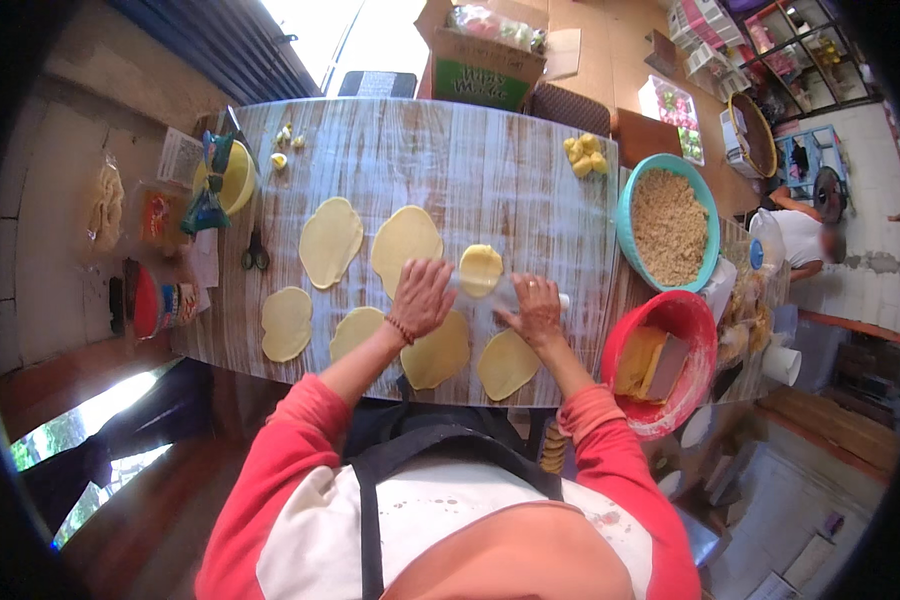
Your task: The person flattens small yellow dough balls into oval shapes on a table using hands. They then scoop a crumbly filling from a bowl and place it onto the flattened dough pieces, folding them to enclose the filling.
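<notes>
My left hand (422,300) and my right hand (534,304) hold a blurred, see-through roller (489,297), perhaps a bottle, with a white end on the right. Just beyond it, and partly under it, lies a small round of yellow dough (481,262). My left hand also overlaps the near end of a flattened dough sheet (406,244). Another sheet (331,242) lies to its left. Along the near side are more flattened pieces, among them a small one (286,324) at the left, a wide one (439,352) below my left forearm and one (508,365) by my right wrist.
Right of the table (435,150) stand a turquoise basin (624,217) of crumbly filling and a red basin (615,360) holding yellow and purplish blocks. Dough lumps (586,155) sit far right. Scissors (255,253) and a yellow bowl (244,180) are left. A person (791,232) is at far right.
</notes>
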A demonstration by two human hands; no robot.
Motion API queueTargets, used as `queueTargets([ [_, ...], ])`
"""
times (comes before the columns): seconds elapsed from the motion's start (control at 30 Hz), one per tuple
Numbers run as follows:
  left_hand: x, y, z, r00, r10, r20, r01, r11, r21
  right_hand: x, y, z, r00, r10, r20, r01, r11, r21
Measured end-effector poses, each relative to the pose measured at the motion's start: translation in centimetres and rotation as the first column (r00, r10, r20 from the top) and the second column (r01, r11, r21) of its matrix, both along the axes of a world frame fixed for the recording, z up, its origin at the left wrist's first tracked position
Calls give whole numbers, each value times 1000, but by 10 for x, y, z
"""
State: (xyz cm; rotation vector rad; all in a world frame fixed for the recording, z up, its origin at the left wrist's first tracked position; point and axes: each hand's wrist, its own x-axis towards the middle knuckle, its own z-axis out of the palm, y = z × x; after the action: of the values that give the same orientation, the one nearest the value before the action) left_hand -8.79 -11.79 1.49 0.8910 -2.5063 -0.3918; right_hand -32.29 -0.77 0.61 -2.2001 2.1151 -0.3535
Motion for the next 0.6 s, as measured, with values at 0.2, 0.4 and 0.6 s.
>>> queueTargets([
  [0.2,-17,-29,-2,999,-43,12,41,993,113,-18,-11,10,996,17,91,-12,999,-52],
  [0.4,-74,-123,-17,989,-12,144,-16,982,188,-62,-101,19,963,-145,226,19,877,480],
  [0.6,-89,-151,-2,990,-10,138,-49,907,419,-56,-92,30,980,-129,151,72,939,337],
])
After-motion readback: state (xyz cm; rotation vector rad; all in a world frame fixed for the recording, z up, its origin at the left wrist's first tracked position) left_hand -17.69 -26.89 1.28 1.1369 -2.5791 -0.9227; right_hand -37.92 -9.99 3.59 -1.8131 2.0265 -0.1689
